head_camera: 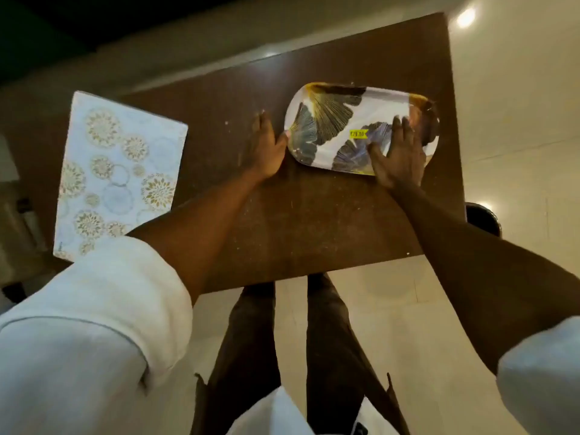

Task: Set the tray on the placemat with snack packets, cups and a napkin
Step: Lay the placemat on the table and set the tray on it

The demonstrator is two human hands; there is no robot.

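Note:
An oval white tray (332,102) with blue and gold leaf print and a yellow price sticker lies on the right part of the brown table (314,221). My left hand (265,149) rests flat on the table, its thumb touching the tray's left rim. My right hand (397,155) lies spread on the tray's right half, fingers apart, near its front rim. A pale placemat (119,174) with gold and blue circle patterns lies at the table's left end, apart from the tray. No snack packets, cups or napkin are in view.
The table's near edge runs just in front of my legs (292,340), and its right edge is close to the tray. A pale tiled floor (518,136) surrounds the table. A dark round object (483,218) sits on the floor beyond the right edge.

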